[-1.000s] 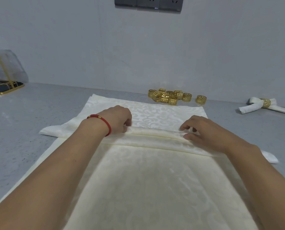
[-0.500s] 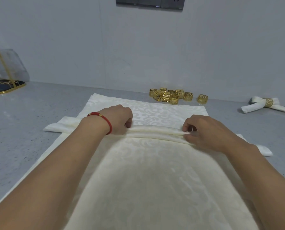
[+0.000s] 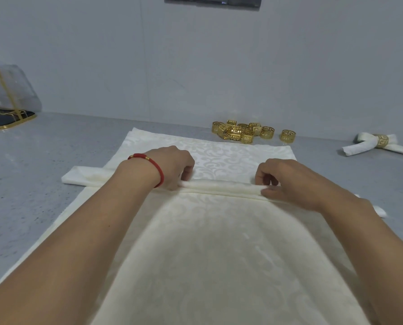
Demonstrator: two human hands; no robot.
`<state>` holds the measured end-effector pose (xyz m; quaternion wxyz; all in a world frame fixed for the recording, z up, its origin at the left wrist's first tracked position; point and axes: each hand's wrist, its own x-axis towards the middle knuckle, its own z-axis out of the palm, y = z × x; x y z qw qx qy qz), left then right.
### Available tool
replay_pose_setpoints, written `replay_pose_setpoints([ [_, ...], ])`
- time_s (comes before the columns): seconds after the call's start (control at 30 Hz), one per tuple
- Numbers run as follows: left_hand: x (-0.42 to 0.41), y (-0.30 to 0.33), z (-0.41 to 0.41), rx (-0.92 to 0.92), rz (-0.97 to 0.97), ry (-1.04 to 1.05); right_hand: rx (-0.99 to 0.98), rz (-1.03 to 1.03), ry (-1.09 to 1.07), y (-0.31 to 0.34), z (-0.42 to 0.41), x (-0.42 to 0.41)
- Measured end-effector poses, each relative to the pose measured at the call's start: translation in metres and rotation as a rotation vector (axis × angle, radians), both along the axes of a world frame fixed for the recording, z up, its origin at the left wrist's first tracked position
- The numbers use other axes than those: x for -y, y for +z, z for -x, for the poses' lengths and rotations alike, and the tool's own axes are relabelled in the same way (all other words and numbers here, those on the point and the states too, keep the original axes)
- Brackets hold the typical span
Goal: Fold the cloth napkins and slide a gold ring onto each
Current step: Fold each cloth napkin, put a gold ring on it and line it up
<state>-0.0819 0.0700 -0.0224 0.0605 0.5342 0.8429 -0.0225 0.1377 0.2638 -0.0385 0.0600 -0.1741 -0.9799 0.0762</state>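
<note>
On the napkin (image 3: 219, 242), both hands (image 3: 172, 165) pinch one fold.

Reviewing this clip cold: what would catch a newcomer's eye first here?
Both hands, left hand and right hand, pinch a rolled fold across the cream napkin at centre. Behind it lies a pile of gold rings; far right, a finished napkin wears its ring.

A cream patterned cloth napkin (image 3: 219, 242) lies on the grey speckled desk (image 3: 31, 184). Behind it sits a heap of gold filigree rings (image 3: 240, 132); far right, a ringed rolled white napkin (image 3: 378, 144).
</note>
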Motion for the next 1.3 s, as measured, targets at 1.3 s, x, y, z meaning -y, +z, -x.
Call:
replay_pose_setpoints([
  [1.3, -0.006, 0.021, -0.026, 0.101, 0.156, 0.166, 0.104, -0.004, -0.16, -0.051, 0.072, 0.056],
])
